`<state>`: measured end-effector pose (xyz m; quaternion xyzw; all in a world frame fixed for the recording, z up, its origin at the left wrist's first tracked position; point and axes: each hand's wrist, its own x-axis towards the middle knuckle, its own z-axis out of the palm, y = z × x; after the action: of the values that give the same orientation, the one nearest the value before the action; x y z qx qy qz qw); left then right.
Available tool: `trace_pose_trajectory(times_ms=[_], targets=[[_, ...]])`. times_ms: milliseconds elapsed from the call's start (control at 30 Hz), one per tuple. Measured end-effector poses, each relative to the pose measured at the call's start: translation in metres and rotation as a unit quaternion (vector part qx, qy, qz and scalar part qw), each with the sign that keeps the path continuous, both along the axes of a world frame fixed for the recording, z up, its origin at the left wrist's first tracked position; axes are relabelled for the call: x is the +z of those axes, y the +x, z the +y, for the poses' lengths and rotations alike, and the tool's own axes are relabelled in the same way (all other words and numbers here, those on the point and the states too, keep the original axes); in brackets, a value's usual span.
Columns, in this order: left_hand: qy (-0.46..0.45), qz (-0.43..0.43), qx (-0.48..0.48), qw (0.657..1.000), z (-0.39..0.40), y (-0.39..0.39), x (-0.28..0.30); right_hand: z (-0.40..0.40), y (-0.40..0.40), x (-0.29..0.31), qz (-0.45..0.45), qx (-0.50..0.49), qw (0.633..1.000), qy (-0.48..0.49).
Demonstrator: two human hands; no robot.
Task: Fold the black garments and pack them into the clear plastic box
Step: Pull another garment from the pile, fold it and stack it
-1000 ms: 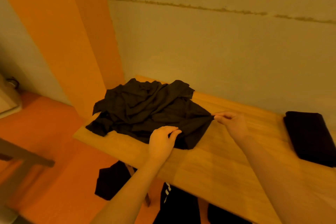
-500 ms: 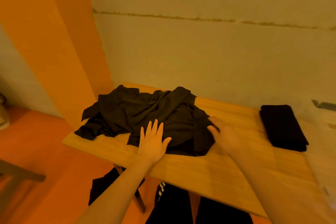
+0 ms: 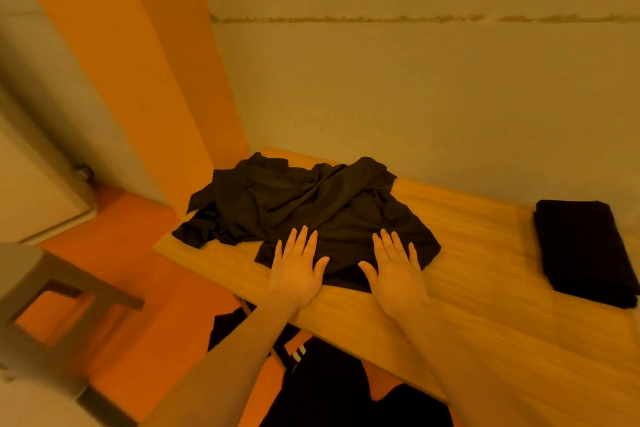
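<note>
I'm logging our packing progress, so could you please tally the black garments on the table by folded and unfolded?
Crumpled, unfolded black garment pile: 1 heap; how many pieces it holds cannot be told.
Folded black garment: 1
Total: 2 black fabric items on the table.

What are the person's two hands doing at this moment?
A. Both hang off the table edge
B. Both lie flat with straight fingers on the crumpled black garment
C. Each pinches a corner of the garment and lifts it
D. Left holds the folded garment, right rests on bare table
B: the left hand and right hand lie palm-down, fingers straight, on the near edge of the crumpled garment.
</note>
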<state>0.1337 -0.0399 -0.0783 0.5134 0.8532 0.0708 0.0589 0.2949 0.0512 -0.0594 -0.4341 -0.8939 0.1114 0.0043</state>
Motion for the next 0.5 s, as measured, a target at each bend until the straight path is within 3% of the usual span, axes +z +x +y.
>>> trace_pose_trajectory(times_ms=[267, 400, 500], targets=[[0.003, 0.016, 0.098, 0.995, -0.025, 0.002, -0.005, -0.013, -0.037, 0.004, 0.040, 0.078, 0.996, 0.019], [0.029, 0.017, 0.128, 0.991, -0.083, -0.020, -0.017, -0.047, -0.082, -0.005, 0.058, 0.137, 0.989, 0.016], [0.046, 0.015, 0.192, 0.980, -0.142, -0.049, -0.036, -0.094, -0.117, -0.011, 0.119, 0.198, 0.972, 0.036]])
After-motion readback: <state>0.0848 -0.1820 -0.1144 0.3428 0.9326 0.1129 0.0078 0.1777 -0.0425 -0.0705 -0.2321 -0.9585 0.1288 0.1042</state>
